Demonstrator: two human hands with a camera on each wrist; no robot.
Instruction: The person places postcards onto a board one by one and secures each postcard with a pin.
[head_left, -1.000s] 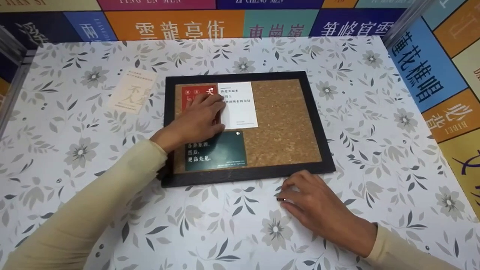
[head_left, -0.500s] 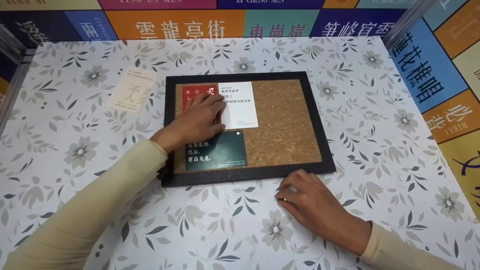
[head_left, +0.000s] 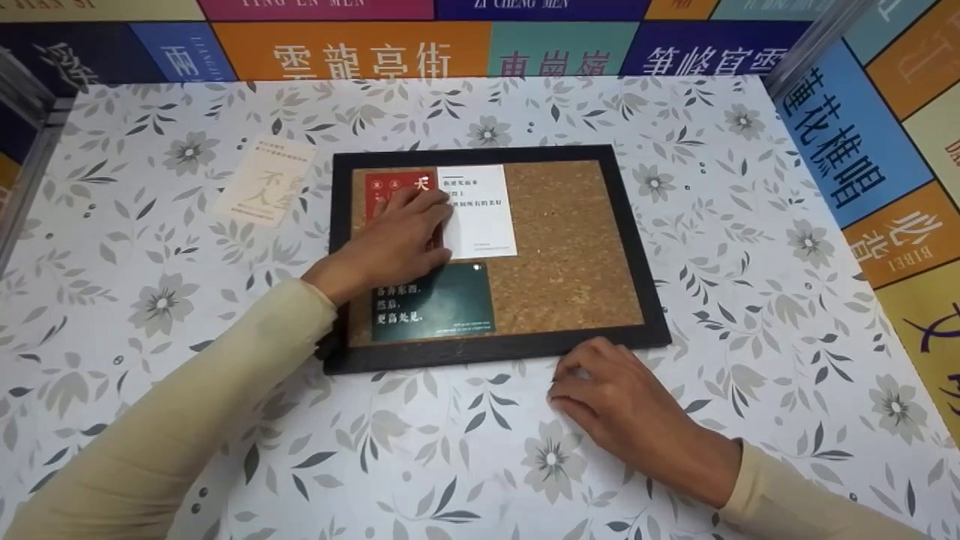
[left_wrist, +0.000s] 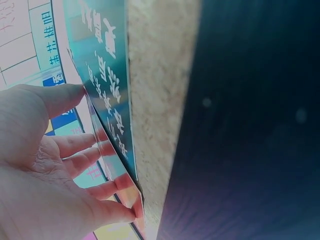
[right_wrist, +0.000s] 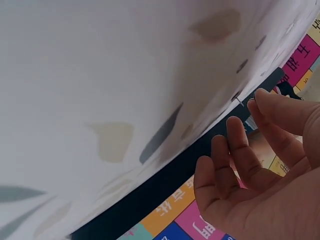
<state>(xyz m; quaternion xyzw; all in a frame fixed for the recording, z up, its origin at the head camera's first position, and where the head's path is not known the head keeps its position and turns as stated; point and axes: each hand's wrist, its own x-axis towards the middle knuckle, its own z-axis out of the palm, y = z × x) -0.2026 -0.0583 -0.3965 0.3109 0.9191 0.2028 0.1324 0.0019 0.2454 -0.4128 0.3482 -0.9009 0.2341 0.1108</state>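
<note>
Head view first, and here's the left hand (head_left: 394, 234) laid across the red card (head_left: 386, 180), back uppermost, fingers reaching out loosely over it and covering most of its face. That card sits in the upper left of the cork board (head_left: 577, 247), inside its black frame (head_left: 495, 357). Just to its right, edge by edge, there's the white card (head_left: 484, 221) with its lines of dark characters; below lies the green card (head_left: 454, 300), a small shiny spot at its upper right corner. Over on the worktop (head_left: 480, 480), well apart to the left of the board, a pale card (head_left: 264, 184). And down at the front, the right hand (head_left: 622, 397) is near the frame's lower edge, thumb and forefinger brought together. Coloured panels (head_left: 360, 52) with big characters stand behind it all.

Across to the left wrist view: the left hand's fingers are stretched out, not curled round anything, tips down on the red card. The green card runs up beyond, a strip of bare cork next to it, the dark frame filling the right side.

Now the right wrist view: thumb and forefinger meet in a pinch, a tiny pin (right_wrist: 241, 103) showing at their tips, too small to make out fully. The other fingers bend gently alongside the frame.
</note>
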